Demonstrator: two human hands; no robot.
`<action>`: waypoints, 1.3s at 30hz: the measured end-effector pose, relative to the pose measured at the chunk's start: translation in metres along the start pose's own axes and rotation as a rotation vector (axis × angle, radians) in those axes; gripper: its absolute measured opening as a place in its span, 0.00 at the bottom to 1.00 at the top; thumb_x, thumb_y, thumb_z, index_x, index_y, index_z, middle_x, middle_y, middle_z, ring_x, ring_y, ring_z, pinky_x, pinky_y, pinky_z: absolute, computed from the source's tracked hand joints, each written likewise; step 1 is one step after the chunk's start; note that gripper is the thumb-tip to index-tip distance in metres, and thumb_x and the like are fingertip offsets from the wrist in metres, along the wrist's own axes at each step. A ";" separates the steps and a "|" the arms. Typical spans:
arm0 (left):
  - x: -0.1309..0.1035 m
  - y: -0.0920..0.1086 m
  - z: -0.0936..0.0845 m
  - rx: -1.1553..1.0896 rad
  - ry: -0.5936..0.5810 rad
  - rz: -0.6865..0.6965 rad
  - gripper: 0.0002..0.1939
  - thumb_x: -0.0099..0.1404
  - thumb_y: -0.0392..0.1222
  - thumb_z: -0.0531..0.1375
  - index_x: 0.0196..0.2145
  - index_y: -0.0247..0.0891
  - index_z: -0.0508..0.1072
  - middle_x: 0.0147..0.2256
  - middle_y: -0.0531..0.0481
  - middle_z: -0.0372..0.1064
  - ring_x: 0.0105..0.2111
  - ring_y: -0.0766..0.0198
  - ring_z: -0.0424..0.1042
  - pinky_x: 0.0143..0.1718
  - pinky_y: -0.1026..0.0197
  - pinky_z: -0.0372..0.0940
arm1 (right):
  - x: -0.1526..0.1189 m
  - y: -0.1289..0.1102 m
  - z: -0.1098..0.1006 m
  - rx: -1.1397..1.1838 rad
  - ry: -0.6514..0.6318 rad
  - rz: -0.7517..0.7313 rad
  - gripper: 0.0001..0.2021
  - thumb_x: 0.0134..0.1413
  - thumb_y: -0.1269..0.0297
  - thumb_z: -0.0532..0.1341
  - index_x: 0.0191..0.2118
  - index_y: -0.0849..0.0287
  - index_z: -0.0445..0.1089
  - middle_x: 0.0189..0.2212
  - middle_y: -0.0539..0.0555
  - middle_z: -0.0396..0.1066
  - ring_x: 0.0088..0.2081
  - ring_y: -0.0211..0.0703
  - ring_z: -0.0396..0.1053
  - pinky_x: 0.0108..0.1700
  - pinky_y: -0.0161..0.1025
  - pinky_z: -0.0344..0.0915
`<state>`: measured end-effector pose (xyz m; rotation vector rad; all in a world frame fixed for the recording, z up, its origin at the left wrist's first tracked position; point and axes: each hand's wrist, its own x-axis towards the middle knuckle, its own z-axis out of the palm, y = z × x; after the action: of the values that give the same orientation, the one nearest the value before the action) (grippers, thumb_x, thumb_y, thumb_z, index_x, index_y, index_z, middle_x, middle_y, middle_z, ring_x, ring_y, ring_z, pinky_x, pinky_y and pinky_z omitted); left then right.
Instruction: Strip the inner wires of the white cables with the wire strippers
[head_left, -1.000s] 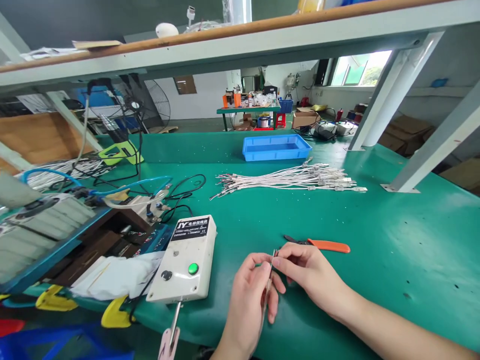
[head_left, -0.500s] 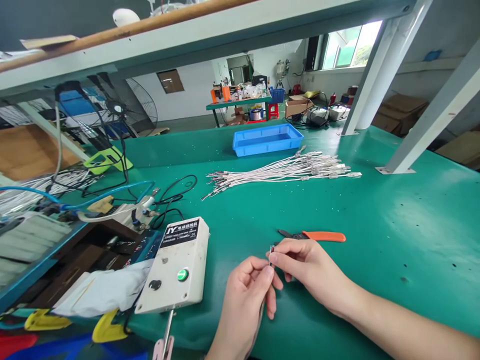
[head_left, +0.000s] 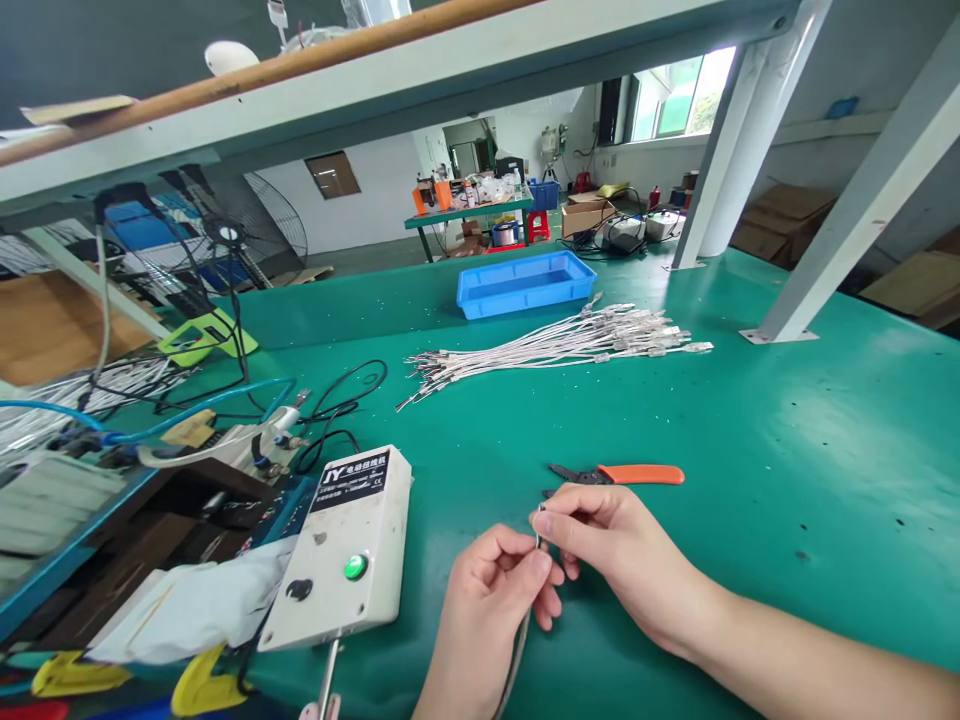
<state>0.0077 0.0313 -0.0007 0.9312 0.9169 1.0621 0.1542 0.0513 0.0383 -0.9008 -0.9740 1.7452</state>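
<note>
My left hand (head_left: pixel 499 600) pinches a thin grey-white cable (head_left: pixel 517 655) between thumb and forefinger, its length hanging down below the palm. At the cable's upper end, my right hand (head_left: pixel 611 540) has thumb and forefinger closed on the fine wires, whose tips just show above the fingers. Behind the right hand lies a pair of wire strippers (head_left: pixel 641 474) with an orange handle and dark jaws, partly hidden by that hand. Farther back on the green bench rests a bundle of white cables (head_left: pixel 525 345), with bare wire ends left and plugs right.
A white box-shaped machine (head_left: pixel 341 550) with a green button, a knob and a metal shaft stands left. Behind the cables is a blue tray (head_left: pixel 525 285). Metal posts (head_left: pixel 817 220) rise at right, and a shelf beam (head_left: pixel 300 90) crosses above. Tools and hoses crowd the far left.
The view has shifted slightly, so the bench things sit a little farther left. Both hands stay together at the cable end, with the right fingers now covering more of the wires.
</note>
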 end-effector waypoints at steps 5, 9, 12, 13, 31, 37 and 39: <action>-0.001 0.001 0.003 -0.007 0.029 0.009 0.15 0.61 0.47 0.66 0.30 0.33 0.67 0.26 0.50 0.71 0.21 0.70 0.68 0.22 0.68 0.62 | -0.001 -0.001 0.000 -0.015 0.032 0.009 0.16 0.45 0.54 0.71 0.24 0.64 0.74 0.18 0.50 0.66 0.22 0.33 0.62 0.26 0.32 0.58; -0.003 0.002 0.004 0.004 0.028 0.016 0.16 0.60 0.48 0.66 0.29 0.33 0.67 0.25 0.50 0.71 0.21 0.70 0.68 0.21 0.68 0.61 | -0.001 0.000 0.000 -0.033 0.025 0.011 0.17 0.45 0.53 0.71 0.24 0.64 0.73 0.18 0.50 0.66 0.22 0.33 0.62 0.26 0.32 0.59; -0.004 0.004 0.005 0.006 0.022 0.022 0.17 0.61 0.49 0.66 0.28 0.33 0.67 0.25 0.50 0.70 0.21 0.70 0.67 0.21 0.68 0.60 | 0.000 0.001 0.000 -0.055 0.005 -0.010 0.16 0.48 0.54 0.70 0.24 0.63 0.72 0.19 0.50 0.67 0.22 0.33 0.62 0.25 0.32 0.58; -0.005 0.005 0.005 0.002 0.024 0.021 0.17 0.61 0.49 0.66 0.27 0.33 0.67 0.25 0.50 0.70 0.20 0.70 0.67 0.21 0.68 0.60 | 0.000 0.002 -0.001 -0.063 0.006 -0.027 0.16 0.48 0.54 0.70 0.24 0.63 0.73 0.20 0.50 0.67 0.22 0.32 0.62 0.26 0.32 0.58; -0.008 -0.001 0.001 0.182 0.029 0.079 0.18 0.65 0.53 0.61 0.30 0.34 0.66 0.24 0.51 0.68 0.18 0.73 0.62 0.21 0.68 0.57 | -0.001 0.004 -0.005 -0.228 0.070 -0.072 0.18 0.53 0.50 0.65 0.27 0.62 0.67 0.20 0.47 0.61 0.20 0.31 0.56 0.22 0.32 0.54; -0.004 -0.004 0.006 0.272 0.183 0.059 0.17 0.61 0.52 0.64 0.30 0.33 0.70 0.17 0.55 0.62 0.15 0.74 0.58 0.18 0.70 0.54 | 0.000 0.003 -0.004 -0.207 0.114 0.003 0.21 0.51 0.46 0.66 0.28 0.63 0.69 0.17 0.46 0.60 0.19 0.30 0.55 0.22 0.31 0.54; -0.003 0.000 0.007 0.236 0.172 0.042 0.18 0.62 0.52 0.63 0.28 0.32 0.72 0.18 0.50 0.67 0.16 0.71 0.63 0.19 0.69 0.58 | -0.001 0.001 -0.003 -0.171 0.080 0.022 0.21 0.50 0.47 0.66 0.33 0.63 0.71 0.19 0.48 0.64 0.21 0.32 0.57 0.23 0.31 0.56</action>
<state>0.0138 0.0268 0.0025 1.0683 1.1888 1.0980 0.1570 0.0513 0.0366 -1.0848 -1.0760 1.6496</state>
